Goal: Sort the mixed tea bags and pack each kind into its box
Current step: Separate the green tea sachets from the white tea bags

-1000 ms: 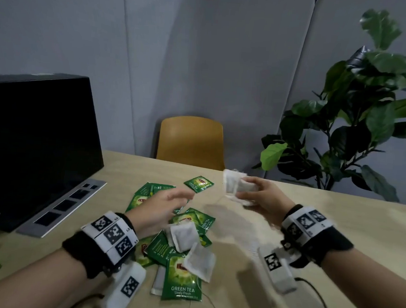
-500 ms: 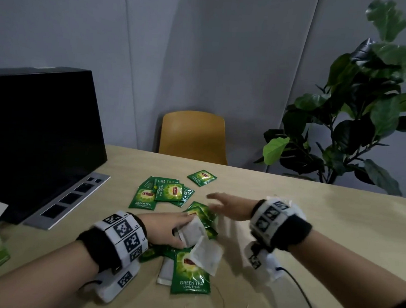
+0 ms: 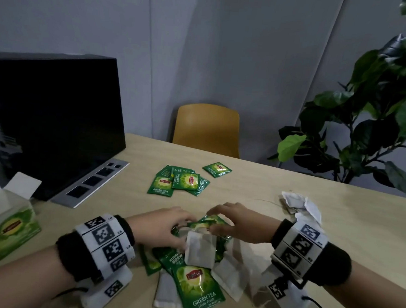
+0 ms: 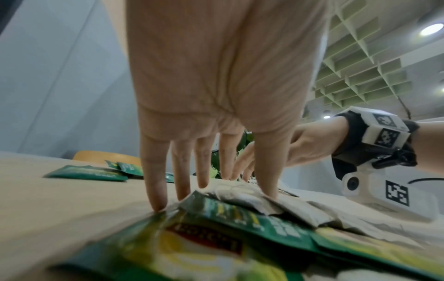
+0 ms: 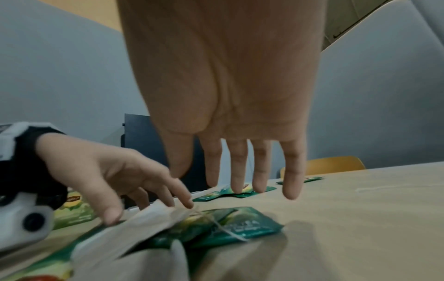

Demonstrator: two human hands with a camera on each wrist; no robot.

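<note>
A mixed pile of green sachets [image 3: 197, 290] and white paper tea bags [image 3: 200, 250] lies at the table's near middle. My left hand [image 3: 187, 232] rests on its left side, with straight fingers [image 4: 156, 190] touching the table and sachets and the thumb pressing a white bag [image 4: 250, 199]. My right hand [image 3: 219, 221] hovers over the pile's far side, fingers [image 5: 240, 182] straight above a dark green sachet [image 5: 240, 222], holding nothing. A group of green sachets [image 3: 178, 181] lies farther back. White bags [image 3: 299, 204] are heaped at the right.
An open green tea box [image 3: 7, 226] stands at the left edge. A black monitor [image 3: 50, 119] on a grey base fills the back left. One green sachet [image 3: 217, 169] lies alone, and a yellow chair [image 3: 207, 130] and a plant [image 3: 367, 122] stand beyond the table.
My right hand let go of the white bags it held at the right and came back over the mixed pile. My left hand drew back from the green group onto the pile.
</note>
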